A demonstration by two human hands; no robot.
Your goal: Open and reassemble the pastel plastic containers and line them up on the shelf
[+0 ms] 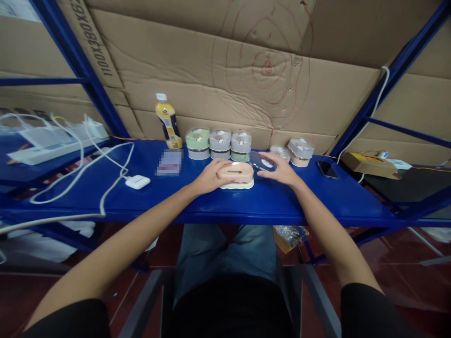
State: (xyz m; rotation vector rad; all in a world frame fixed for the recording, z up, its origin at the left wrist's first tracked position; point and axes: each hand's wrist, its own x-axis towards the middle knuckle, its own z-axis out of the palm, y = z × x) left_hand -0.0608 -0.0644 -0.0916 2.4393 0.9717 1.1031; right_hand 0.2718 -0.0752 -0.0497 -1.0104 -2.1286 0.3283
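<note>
A beige oval box [243,174] with a dark slot in its top rests on the blue table, a cream scalloped base [237,186] under it. Around its left end curl the fingers and thumb of my left hand [212,177]. My right hand [279,170], just right of the box, grips a clear oval lid [259,160] between thumb and fingers. The lid is tilted and apart from the box. Behind my hands stand similar lidded boxes: a green and grey one [198,140], a grey one [220,141] and a grey and green one [241,142].
On the blue table [225,206] a juice bottle [168,122], a blurred-out pack [169,162] and a white earbud case [137,181] lie to the left, with white cables [102,188]. Rightward are a grey and pink box [300,151], another clear lid [281,151] and a phone [327,169].
</note>
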